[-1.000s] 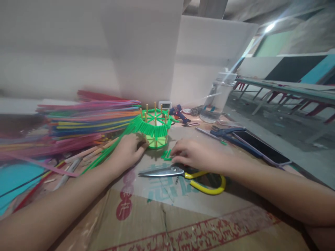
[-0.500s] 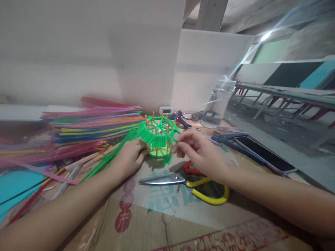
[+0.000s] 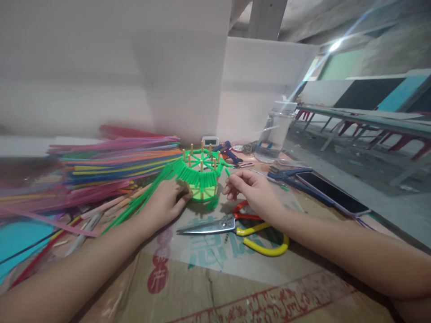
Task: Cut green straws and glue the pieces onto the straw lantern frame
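Note:
A round green frame [image 3: 201, 178] of fuzzy stems and upright wooden sticks stands on a light green base near the middle. My left hand [image 3: 167, 198] is closed at its left edge, with fingertips against the base and frame; its grip is partly hidden. To the right, my right hand [image 3: 247, 187] pinches a short green stem piece [image 3: 227, 172] between thumb and forefinger, a little apart from the frame. Scissors [image 3: 225, 223] with red and yellow handles lie in front, blades partly apart. Short green scraps [image 3: 212, 204] lie beside the base.
Bundles of coloured stems [image 3: 124, 163] spread at the left. A glue gun [image 3: 230, 152], a small white display [image 3: 210, 141] and a clear container [image 3: 274, 132] stand behind. Pliers [image 3: 289, 175] and a phone [image 3: 332, 193] lie at the right.
My right hand has drawn slightly away from the frame's right side, and the green piece in its pinch now shows clearly. The whole view has shifted a little.

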Demonstrator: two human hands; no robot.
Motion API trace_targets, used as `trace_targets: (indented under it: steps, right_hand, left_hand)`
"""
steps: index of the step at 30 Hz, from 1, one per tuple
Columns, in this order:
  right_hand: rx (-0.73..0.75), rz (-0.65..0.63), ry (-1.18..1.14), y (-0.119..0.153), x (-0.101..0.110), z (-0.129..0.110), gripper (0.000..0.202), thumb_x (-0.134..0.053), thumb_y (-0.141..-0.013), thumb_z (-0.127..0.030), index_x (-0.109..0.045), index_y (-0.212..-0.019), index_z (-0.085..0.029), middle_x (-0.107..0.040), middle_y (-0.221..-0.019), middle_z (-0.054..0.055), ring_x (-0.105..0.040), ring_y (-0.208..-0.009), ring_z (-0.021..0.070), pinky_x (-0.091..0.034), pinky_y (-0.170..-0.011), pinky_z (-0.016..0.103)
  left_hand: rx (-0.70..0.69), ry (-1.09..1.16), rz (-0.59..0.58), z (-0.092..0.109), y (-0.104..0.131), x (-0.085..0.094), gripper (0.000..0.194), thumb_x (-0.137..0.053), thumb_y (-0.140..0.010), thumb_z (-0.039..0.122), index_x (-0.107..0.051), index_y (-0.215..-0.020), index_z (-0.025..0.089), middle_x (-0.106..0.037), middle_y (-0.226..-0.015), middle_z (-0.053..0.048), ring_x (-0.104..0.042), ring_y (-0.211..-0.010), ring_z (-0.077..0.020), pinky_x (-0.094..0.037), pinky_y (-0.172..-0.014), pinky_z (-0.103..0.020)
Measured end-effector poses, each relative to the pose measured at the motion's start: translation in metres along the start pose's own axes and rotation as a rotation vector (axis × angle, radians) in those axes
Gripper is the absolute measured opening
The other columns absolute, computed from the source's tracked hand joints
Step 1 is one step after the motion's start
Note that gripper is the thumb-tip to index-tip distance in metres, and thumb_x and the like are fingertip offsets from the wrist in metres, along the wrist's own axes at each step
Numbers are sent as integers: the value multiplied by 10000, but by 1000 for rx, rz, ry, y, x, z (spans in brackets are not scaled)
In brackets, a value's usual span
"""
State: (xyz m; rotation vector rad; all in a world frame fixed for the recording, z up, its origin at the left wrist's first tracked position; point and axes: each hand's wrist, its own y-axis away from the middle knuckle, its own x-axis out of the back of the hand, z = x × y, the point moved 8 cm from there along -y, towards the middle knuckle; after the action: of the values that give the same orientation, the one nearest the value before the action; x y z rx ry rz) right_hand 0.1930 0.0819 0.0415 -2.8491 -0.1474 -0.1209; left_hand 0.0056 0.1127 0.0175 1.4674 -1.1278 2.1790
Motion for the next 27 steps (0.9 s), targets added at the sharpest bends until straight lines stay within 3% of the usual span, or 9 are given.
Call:
trace_targets:
  steps: [5,12,16,27]
  right_hand:
    - [6,-38,-18,-2,-8,-1,314,-619,-843,-475,-580,-765,-174,-672,-673,10,-595,-533,106,-477,-522,241]
    - [48,-24,90,-2,-11,-8,309,-538,-901,-437,-509,-720,-188,-531,-544,-51,-472,-474,81,-392,-482,216]
    - [95,-35,133,-2,-14,-9,294,-514,-922,-389,-507,-707,-189,-519,-550,-51,-462,-489,83,-374,-496,222]
    - [59,-69,194,-3,-19,-9,305,-497,-930,-353,-498,-673,-189,-491,-571,-49,-459,-514,90,-362,-517,226]
  left_hand:
    - [16,3,-20,0,-1,-2,243,-486,-934,285,-625,-775,165,-644,-752,-51,-584,-752,-209,-385,-699,-328]
    - [21,-3,-25,-1,-1,-1,252,-478,-937,287,-633,-783,162,-656,-776,-59,-589,-750,-204,-386,-696,-326]
    - [14,-5,-23,0,-1,-1,258,-477,-943,297,-640,-798,159,-667,-791,-60,-592,-753,-205,-390,-701,-329]
    - [7,4,-11,0,-1,0,252,-477,-945,296,-642,-815,159,-673,-809,-63,-598,-772,-211,-401,-714,-337]
